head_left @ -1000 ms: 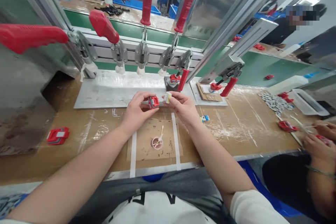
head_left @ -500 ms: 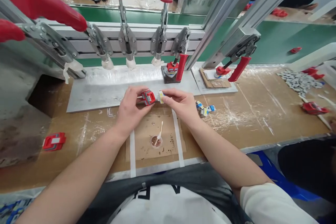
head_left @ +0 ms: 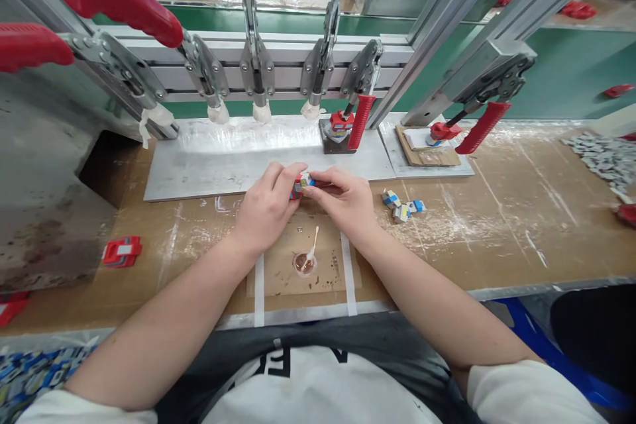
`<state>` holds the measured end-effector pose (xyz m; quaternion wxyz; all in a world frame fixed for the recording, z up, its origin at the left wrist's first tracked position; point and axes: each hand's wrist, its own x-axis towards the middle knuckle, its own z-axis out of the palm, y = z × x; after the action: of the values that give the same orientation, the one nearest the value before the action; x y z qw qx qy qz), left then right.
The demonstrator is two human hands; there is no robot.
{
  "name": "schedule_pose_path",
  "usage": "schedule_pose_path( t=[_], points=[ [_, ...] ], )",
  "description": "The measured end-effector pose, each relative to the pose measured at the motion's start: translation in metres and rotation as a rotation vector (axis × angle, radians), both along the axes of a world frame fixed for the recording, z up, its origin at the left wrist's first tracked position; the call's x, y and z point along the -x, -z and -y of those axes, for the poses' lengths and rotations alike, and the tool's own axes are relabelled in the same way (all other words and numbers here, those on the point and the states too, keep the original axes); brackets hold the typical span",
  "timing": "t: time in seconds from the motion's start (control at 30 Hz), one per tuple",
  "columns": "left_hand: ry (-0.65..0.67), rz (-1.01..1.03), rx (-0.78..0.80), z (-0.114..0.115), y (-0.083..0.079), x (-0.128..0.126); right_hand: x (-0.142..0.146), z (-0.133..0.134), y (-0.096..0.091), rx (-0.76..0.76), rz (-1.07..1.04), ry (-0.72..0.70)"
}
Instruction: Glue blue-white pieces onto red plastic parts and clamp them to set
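Note:
My left hand is closed round a small red plastic part, mostly hidden by the fingers. My right hand pinches a small white and blue piece pressed against that red part. Both hands meet at the front edge of a metal plate. Just below them a small round cup with a swab sits on a taped brown pad.
A row of red-handled toggle clamps stands behind the plate; one presses on a red part. A few white and blue pieces lie right of my hands. A red part lies at left. Grey pieces are heaped far right.
My two hands have come together: the white and blue piece, held apart from the red part before, is now pressed onto it. The view has dipped and shifted.

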<state>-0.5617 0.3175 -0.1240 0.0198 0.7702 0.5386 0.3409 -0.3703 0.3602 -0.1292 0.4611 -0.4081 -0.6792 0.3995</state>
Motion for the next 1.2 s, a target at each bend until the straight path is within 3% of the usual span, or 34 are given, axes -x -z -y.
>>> schedule_pose_path(
  t=[0.17,0.37,0.5,0.6,0.67,0.73,0.83,0.9,0.93,1.07,1.2],
  points=[
    [0.021,-0.039,-0.055,-0.002,-0.004,0.000,0.006,-0.002,0.001,0.095,-0.095,0.000],
    [0.194,0.249,-0.079,-0.005,-0.019,0.000,0.007,-0.012,0.007,0.393,-0.461,-0.042],
    [0.242,0.273,-0.035,-0.007,-0.018,-0.003,0.009,-0.011,0.011,0.551,-0.565,-0.077],
    [0.233,0.255,-0.058,-0.016,-0.015,-0.006,0.009,-0.009,0.011,0.587,-0.583,-0.074],
    [0.241,0.234,-0.060,-0.024,-0.014,-0.007,0.003,-0.009,0.008,0.548,-0.528,-0.081],
    [0.253,0.232,-0.052,-0.032,-0.014,-0.006,-0.009,-0.013,0.002,0.414,-0.396,-0.043],
    [0.230,0.299,-0.031,-0.039,-0.010,-0.004,-0.033,-0.028,-0.006,0.038,-0.199,0.234],
    [0.210,0.375,0.015,-0.040,-0.007,-0.002,-0.047,-0.042,-0.009,-0.101,-0.131,0.355],
    [0.207,0.426,0.047,-0.040,-0.005,-0.002,-0.052,-0.048,-0.010,-0.079,-0.121,0.332],
    [0.204,0.813,0.188,-0.040,-0.001,0.000,-0.056,-0.060,-0.033,0.232,-0.241,0.020],
    [0.213,1.199,0.340,-0.042,0.001,-0.002,-0.054,-0.052,-0.085,0.204,-0.387,-0.138]
  ],
)
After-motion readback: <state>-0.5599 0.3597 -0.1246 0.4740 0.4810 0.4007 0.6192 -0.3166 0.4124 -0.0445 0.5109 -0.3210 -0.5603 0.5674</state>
